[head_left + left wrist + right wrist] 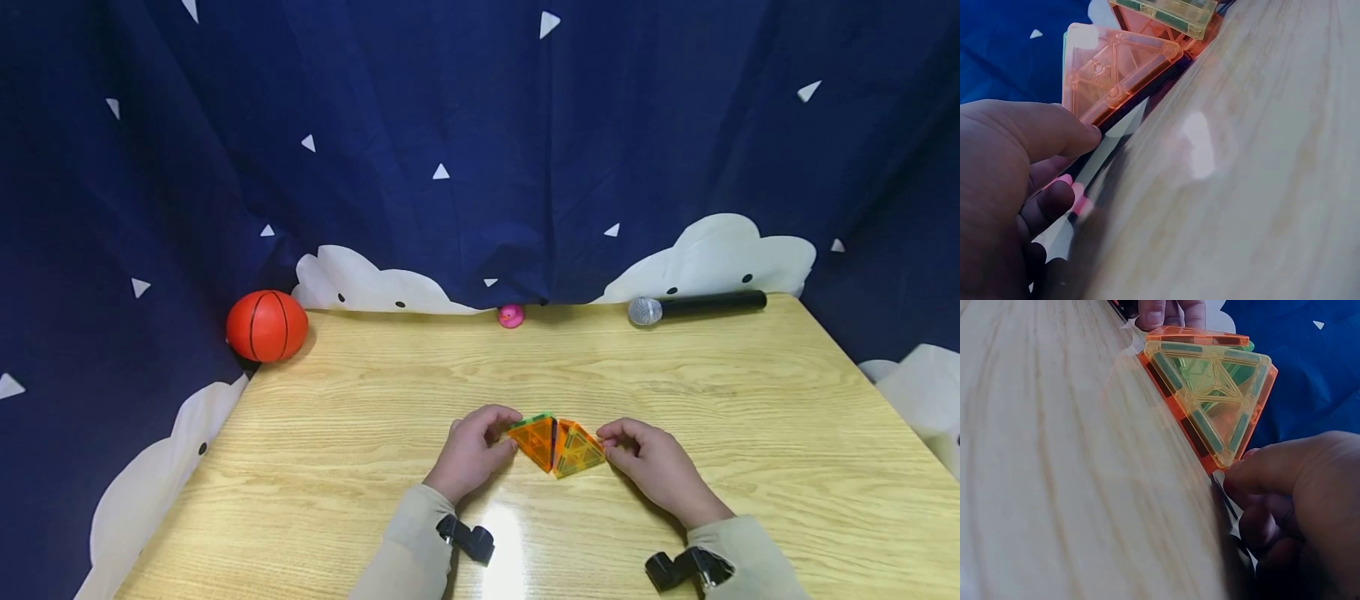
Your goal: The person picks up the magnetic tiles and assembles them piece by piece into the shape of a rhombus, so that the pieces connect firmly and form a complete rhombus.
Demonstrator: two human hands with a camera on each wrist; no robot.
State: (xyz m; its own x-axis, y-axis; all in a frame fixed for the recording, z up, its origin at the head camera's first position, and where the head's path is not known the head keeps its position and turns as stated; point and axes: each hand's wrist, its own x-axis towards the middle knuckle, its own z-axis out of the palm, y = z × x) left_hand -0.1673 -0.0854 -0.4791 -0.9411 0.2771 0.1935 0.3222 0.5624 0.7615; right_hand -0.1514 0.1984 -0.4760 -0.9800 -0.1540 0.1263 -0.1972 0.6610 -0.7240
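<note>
Two small shapes built of translucent triangular magnetic tiles stand side by side on the table. The left one has an orange tile [534,442] facing me and a green edge [540,416] behind. On the right one, a yellow tile [1217,394] faces front with orange tiles at its sides. My left hand [474,448] pinches the outer corner of the left shape, thumb in front. My right hand [663,471] pinches the outer lower corner of the right shape between thumb and fingers. The fingertips behind the tiles are partly hidden.
A red ball with black lines [267,326] sits at the back left of the wooden table [360,383]. Along the back edge are a pink rubber duck [511,316] and a black microphone [708,306]. A dark blue curtain [480,100] hangs behind.
</note>
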